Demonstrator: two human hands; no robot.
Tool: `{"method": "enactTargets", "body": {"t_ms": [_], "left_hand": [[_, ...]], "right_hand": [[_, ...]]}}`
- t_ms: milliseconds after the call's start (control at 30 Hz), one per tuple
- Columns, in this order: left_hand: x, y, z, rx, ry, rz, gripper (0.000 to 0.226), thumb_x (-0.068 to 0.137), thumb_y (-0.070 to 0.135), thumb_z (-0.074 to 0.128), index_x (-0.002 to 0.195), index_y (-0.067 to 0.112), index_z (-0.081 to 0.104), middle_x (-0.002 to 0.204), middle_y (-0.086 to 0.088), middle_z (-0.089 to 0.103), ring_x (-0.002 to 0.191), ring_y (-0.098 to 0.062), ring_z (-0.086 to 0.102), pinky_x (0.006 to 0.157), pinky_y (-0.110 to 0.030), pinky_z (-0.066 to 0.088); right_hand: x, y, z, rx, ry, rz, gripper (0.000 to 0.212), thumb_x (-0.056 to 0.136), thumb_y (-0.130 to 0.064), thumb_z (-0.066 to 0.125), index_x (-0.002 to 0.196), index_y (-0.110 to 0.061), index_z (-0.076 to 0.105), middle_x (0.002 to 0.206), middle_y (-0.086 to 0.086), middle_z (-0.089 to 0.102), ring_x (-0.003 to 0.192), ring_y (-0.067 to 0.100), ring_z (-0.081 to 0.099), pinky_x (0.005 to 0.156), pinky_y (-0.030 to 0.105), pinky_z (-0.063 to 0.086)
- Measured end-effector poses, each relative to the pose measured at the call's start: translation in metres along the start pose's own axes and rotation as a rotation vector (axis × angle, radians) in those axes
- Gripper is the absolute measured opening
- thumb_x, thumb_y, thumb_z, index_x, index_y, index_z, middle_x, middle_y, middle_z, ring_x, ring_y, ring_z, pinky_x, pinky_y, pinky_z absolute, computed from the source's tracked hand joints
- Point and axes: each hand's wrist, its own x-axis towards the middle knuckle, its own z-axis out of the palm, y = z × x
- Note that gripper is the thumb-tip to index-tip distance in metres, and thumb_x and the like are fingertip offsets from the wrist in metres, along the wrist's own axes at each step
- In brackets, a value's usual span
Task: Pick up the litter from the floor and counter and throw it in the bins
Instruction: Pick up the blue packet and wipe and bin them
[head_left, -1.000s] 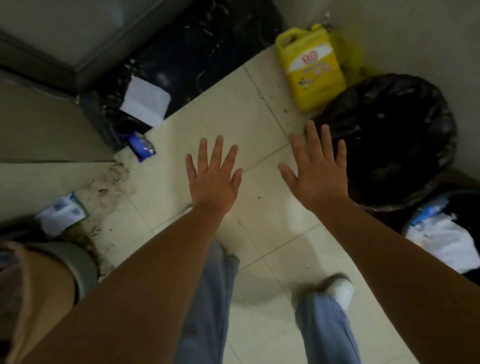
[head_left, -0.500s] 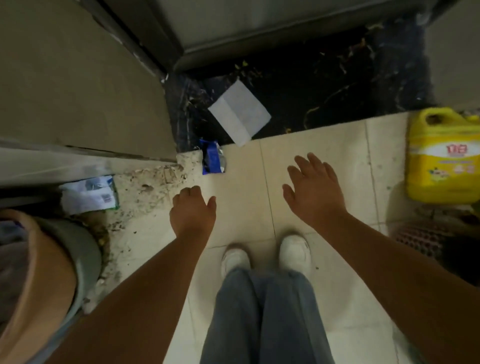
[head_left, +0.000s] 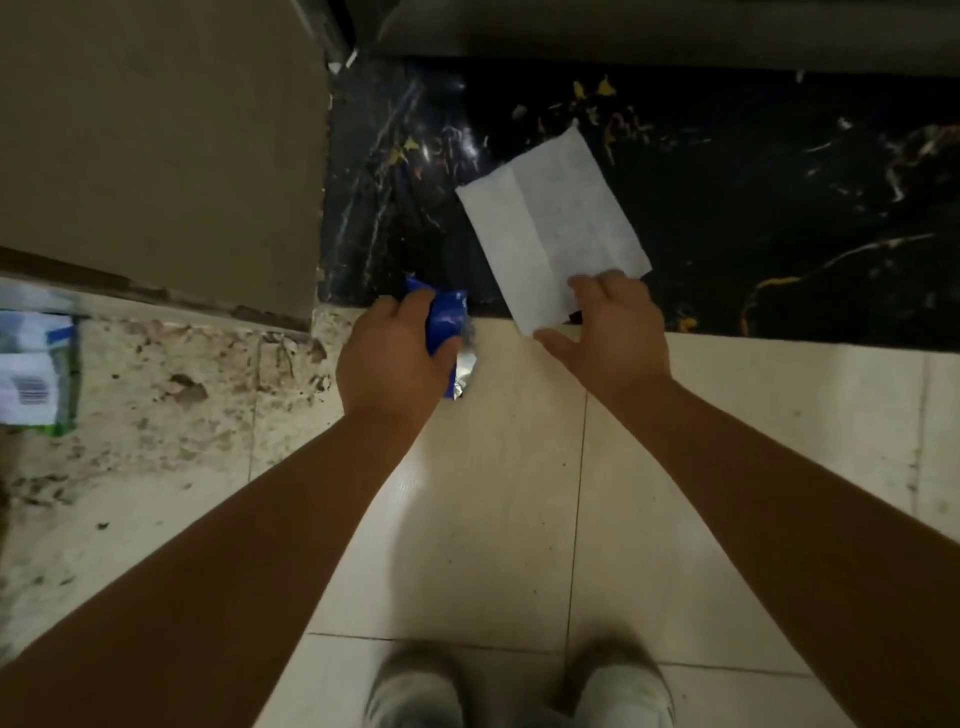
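Creased white tissue (head_left: 553, 223), crumpled blue wrapper (head_left: 445, 322)

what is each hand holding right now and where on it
The left hand closes around the middle of the blue wrapper. The right hand has its fingers on the near edge of the white tissue; a firm grip cannot be told.

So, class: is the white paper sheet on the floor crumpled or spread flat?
Spread flat: the white paper sheet shows straight edges and one lengthwise crease; right hand covers its near corner.
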Motion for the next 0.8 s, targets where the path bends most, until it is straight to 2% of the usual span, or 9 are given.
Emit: {"method": "enactTargets", "body": {"t_ms": [133,233,333,467,633,800], "left_hand": [[0.008,-0.007,0.001,0.009,-0.011,-0.011,0.039,0.09,0.025,0.056,0.127,0.013,0.05,0.116,-0.017,0.061,0.106,-0.031,0.057,0.085,-0.039,0.047],[0.012,-0.008,0.001,-0.012,-0.012,-0.021,0.036,0.092,0.023,0.053,0.127,0.013,0.051,0.116,-0.016,0.063,0.107,-0.03,0.057,0.086,-0.036,0.045],[0.014,-0.007,-0.001,-0.038,0.015,-0.036,0.033,0.093,0.019,0.052,0.125,0.01,0.054,0.115,-0.017,0.064,0.106,-0.031,0.058,0.087,-0.036,0.045],[0.004,0.0,-0.014,-0.061,0.034,-0.026,0.029,0.093,0.016,0.051,0.12,0.008,0.058,0.11,-0.018,0.066,0.101,-0.032,0.06,0.081,-0.037,0.047],[-0.031,0.028,-0.062,0.03,-0.005,0.008,0.032,0.095,0.016,0.047,0.126,0.011,0.054,0.117,-0.016,0.064,0.105,-0.032,0.059,0.083,-0.037,0.048],[-0.083,0.095,-0.133,0.151,-0.073,0.167,0.032,0.095,0.016,0.046,0.126,0.009,0.052,0.117,-0.019,0.063,0.103,-0.034,0.059,0.082,-0.04,0.049]], "right_hand": [[0.019,-0.005,0.01,-0.074,-0.004,-0.049,0.054,0.08,-0.041,0.06,0.123,-0.012,0.043,0.125,0.018,0.045,0.114,0.035,0.039,0.097,0.046,0.034],[0.025,-0.003,0.009,-0.103,0.045,-0.081,0.039,0.084,-0.036,0.056,0.112,-0.01,0.051,0.116,0.018,0.05,0.108,0.035,0.042,0.094,0.046,0.033],[0.028,-0.003,0.01,-0.068,0.082,-0.128,0.021,0.089,-0.022,0.05,0.098,-0.006,0.06,0.103,0.019,0.058,0.101,0.034,0.048,0.091,0.044,0.031],[0.025,-0.006,0.005,0.017,0.117,-0.071,0.019,0.09,-0.019,0.047,0.092,-0.006,0.062,0.1,0.015,0.061,0.101,0.031,0.048,0.09,0.041,0.028],[-0.028,-0.01,-0.05,0.168,0.201,0.05,0.018,0.088,-0.014,0.049,0.089,-0.003,0.063,0.101,0.019,0.061,0.101,0.031,0.049,0.084,0.037,0.03],[-0.126,-0.003,-0.134,0.245,0.206,0.13,0.017,0.088,-0.016,0.052,0.091,-0.003,0.064,0.1,0.019,0.063,0.098,0.033,0.052,0.082,0.037,0.033]]}}
